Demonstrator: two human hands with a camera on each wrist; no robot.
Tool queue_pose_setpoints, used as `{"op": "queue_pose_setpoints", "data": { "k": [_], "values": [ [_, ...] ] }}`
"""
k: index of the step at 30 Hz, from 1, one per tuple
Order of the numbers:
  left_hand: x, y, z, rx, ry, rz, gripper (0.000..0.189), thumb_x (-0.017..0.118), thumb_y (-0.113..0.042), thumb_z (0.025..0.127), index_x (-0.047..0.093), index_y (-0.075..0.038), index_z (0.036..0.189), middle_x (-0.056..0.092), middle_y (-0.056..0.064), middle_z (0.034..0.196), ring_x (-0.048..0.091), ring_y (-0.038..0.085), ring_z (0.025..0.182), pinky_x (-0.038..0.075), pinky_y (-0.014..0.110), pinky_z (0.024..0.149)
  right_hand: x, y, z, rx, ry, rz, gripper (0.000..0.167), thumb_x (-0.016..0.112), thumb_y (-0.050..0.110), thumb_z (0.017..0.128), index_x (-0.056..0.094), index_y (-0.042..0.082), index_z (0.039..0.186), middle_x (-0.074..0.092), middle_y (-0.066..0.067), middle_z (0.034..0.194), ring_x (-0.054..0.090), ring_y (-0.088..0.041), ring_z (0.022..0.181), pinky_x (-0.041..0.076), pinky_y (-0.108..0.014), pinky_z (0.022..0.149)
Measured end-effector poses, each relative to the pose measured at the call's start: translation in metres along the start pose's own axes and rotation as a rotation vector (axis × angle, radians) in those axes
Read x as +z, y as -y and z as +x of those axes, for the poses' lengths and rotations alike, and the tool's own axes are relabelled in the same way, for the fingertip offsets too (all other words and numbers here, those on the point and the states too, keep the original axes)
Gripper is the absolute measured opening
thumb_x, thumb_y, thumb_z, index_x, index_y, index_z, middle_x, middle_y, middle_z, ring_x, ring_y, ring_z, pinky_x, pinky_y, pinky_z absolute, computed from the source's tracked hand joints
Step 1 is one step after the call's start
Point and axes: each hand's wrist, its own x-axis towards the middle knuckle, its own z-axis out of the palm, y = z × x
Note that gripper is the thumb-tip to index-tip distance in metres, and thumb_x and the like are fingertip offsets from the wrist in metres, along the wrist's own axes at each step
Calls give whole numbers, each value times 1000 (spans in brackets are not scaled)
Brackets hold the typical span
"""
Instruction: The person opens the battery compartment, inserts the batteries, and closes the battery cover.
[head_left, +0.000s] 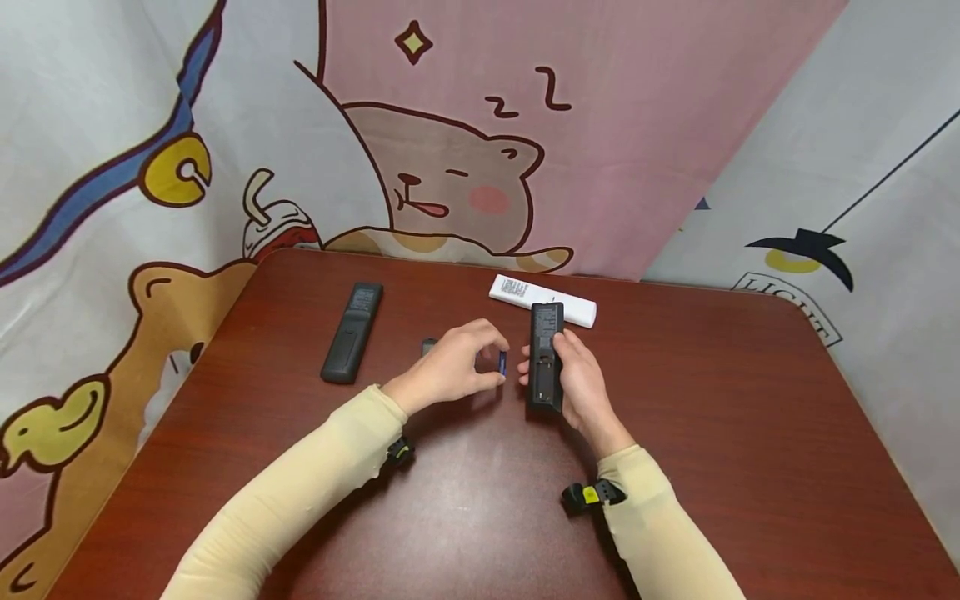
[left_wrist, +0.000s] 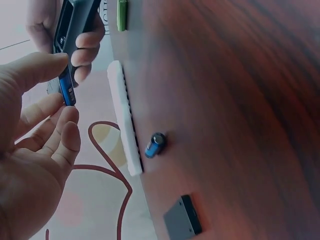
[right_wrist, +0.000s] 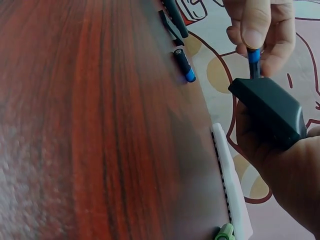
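Observation:
My left hand point(head_left: 457, 362) pinches a small blue and black battery point(head_left: 502, 363) between thumb and fingertips. Just right of it, my right hand point(head_left: 587, 379) grips a black remote control point(head_left: 547, 333), its back turned up. The remote's battery compartment is uncovered and metal contacts show inside. In the left wrist view the battery overlaps the remote's edge; whether they touch I cannot tell. A second blue battery point(right_wrist: 184, 65) lies on the table, hidden in the head view. Beyond the left hand, a small dark flat piece point(right_wrist: 171, 27) is mostly covered from above.
Another black remote point(head_left: 352, 333) lies face down on the left of the brown table point(head_left: 720, 417). A white remote point(head_left: 573, 310) lies behind the right hand. A green battery point(right_wrist: 225, 232) is near the white remote. A cartoon-print curtain point(head_left: 600, 167) hangs behind the table.

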Motion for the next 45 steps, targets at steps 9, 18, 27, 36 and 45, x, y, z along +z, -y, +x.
{"op": "queue_pose_setpoints", "data": {
  "k": [9, 18, 27, 36, 45],
  "values": [
    [5, -11, 3, 35, -6, -47, 35, 84, -12, 84, 71, -5, 115, 65, 3, 113, 60, 13, 90, 52, 27, 78, 1, -2, 0, -1, -6, -11, 44, 23, 29, 115, 35, 6, 150, 62, -12, 114, 69, -23, 90, 62, -41, 80],
    [13, -22, 4, 86, -19, -101, 32, 85, -11, 84, 69, -6, 111, 64, 3, 109, 62, 14, 89, 51, 24, 78, 5, -1, 1, 29, -61, -8, 49, 27, 31, 114, 29, 7, 156, 62, -8, 104, 68, -16, 85, 59, -34, 70],
    [17, -25, 3, 123, -50, -117, 33, 86, -9, 83, 69, -4, 110, 65, 3, 110, 66, 18, 88, 49, 22, 74, 8, -1, 1, 7, -38, 29, 46, 26, 30, 114, 33, 5, 152, 62, -10, 100, 68, -21, 80, 59, -35, 65],
    [20, -32, 2, 137, -31, -128, 33, 85, -12, 85, 69, -5, 113, 67, 5, 116, 63, 15, 89, 49, 22, 75, 11, -2, 3, 2, -55, 23, 45, 26, 30, 114, 35, 4, 151, 59, -9, 104, 64, -17, 85, 58, -33, 69],
    [23, -34, 0, 107, 3, -109, 33, 84, -15, 88, 69, -5, 116, 67, 6, 118, 64, 17, 92, 50, 22, 79, 14, -1, 5, -1, -68, 21, 46, 27, 30, 114, 35, 4, 151, 57, -10, 104, 62, -18, 83, 57, -32, 73]
  ]
}}
